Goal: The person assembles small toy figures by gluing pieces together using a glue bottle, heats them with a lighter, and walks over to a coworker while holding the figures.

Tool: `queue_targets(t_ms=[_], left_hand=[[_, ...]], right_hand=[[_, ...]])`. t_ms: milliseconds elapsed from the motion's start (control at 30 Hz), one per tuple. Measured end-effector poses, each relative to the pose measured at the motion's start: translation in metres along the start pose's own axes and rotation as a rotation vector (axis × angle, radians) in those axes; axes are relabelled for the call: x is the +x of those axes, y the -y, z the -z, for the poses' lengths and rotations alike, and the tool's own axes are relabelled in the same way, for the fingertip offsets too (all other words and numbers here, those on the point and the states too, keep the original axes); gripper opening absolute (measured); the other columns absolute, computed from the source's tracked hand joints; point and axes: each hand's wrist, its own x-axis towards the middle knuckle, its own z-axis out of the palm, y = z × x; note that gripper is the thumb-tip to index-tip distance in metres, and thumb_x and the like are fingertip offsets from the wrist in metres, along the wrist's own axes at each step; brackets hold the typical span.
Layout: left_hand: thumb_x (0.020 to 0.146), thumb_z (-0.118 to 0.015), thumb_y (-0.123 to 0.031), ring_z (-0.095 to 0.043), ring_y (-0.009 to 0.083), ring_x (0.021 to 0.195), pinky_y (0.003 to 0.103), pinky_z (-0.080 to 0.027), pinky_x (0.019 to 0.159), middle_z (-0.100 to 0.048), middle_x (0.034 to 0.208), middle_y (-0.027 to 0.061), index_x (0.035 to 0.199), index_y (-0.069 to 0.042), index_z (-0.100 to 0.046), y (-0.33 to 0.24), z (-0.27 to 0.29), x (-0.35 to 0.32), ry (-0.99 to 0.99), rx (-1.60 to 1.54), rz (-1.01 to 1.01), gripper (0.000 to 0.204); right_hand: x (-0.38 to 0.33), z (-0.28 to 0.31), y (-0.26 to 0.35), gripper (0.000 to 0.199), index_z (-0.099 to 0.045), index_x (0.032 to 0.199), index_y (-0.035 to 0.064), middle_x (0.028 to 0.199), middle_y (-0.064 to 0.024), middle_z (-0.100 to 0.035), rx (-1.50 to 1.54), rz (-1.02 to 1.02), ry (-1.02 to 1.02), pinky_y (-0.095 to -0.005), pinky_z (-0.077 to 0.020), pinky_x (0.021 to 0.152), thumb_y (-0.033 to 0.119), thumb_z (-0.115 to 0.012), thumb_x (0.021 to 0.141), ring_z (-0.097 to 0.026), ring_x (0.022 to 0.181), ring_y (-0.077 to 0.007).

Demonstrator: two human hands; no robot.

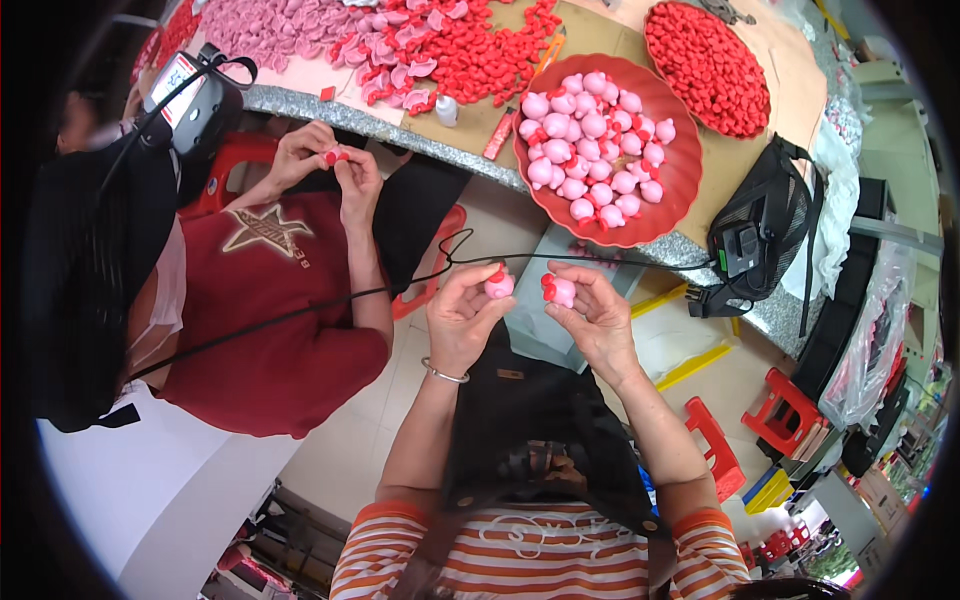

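Between thumb and fingers of my left hand [462, 312] is a small round pink toy figure [499, 286] with a red piece on top. My right hand [598, 312] pinches a second pink toy figure [563, 292], its red part turned toward the left hand. The two figures are held a short way apart, in front of the table edge. Just beyond them stands a red scalloped bowl [683, 190] heaped with similar pink figures, many showing red parts. Fine detail on the held figures is partly covered by my fingers.
Red pieces fill a second bowl [708, 70]; loose red pieces [480, 60] and pink pieces [270, 28] cover the table's far left. A white bottle [446, 110] stands near the edge. A black cable [560, 256] crosses to a mesh bag [765, 225]. A co-worker [280, 300] sits left.
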Motion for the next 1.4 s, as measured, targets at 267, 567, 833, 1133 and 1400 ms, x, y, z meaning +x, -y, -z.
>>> queue_targets(t_ms=[267, 567, 833, 1133, 1400], left_hand=[[0.079, -0.064, 0.011, -0.059, 0.0182, 0.104, 0.03, -0.048, 0.092, -0.056, 0.112, 0.0093, 0.115, 0.0, -0.051, -0.003, 0.002, -0.008, 0.038, -0.163, 0.195, 0.04], [0.077, -0.064, 0.014, -0.06, 0.0175, 0.1, 0.03, -0.05, 0.089, -0.055, 0.106, 0.0076, 0.112, 0.001, -0.054, -0.006, 0.002, -0.013, -0.034, 0.001, 0.031, 0.04], [0.075, -0.066, 0.015, -0.06, 0.0154, 0.098, 0.027, -0.054, 0.084, -0.054, 0.107, 0.0076, 0.111, 0.002, -0.057, -0.009, 0.0, -0.011, -0.079, 0.049, 0.018, 0.039], [0.078, -0.063, 0.014, -0.06, 0.0181, 0.103, 0.031, -0.051, 0.091, -0.056, 0.112, 0.0103, 0.113, 0.003, -0.056, 0.005, 0.013, -0.009, -0.01, -0.116, 0.017, 0.037], [0.079, -0.062, 0.014, -0.059, 0.0176, 0.104, 0.03, -0.05, 0.092, -0.057, 0.113, 0.0102, 0.114, 0.002, -0.056, 0.01, 0.031, -0.008, -0.053, -0.122, 0.068, 0.037]], right_hand=[[0.003, 0.002, -0.003, 0.046, -0.053, 0.125, 0.004, 0.12, -0.0058, -0.057, -0.208, 0.054, 0.115, -0.0265, -0.0477, 0.091, -0.005, -0.065, 0.082, -0.059, 0.1, -0.0127], [0.005, 0.0, 0.002, 0.038, -0.047, 0.127, 0.0033, 0.12, -0.0073, -0.055, 0.135, -0.122, 0.225, -0.0275, -0.0405, 0.099, 0.0, -0.057, 0.09, -0.051, 0.114, -0.0132], [-0.008, -0.009, 0.003, 0.034, -0.049, 0.123, 0.0034, 0.117, -0.0067, -0.056, 0.054, -0.145, 0.232, -0.0297, -0.0419, 0.096, 0.002, -0.056, 0.09, -0.054, 0.109, -0.0139], [0.001, -0.03, 0.023, 0.039, -0.056, 0.118, 0.0119, 0.097, -0.0131, -0.053, -0.888, 0.387, 0.26, -0.0405, -0.0489, 0.078, 0.001, -0.06, 0.081, -0.056, 0.091, -0.0308], [0.013, -0.042, 0.024, 0.047, -0.054, 0.123, 0.0161, 0.092, -0.0131, -0.051, -1.082, 0.489, 0.352, -0.0394, -0.0496, 0.072, -0.001, -0.059, 0.08, -0.056, 0.083, -0.0293]])
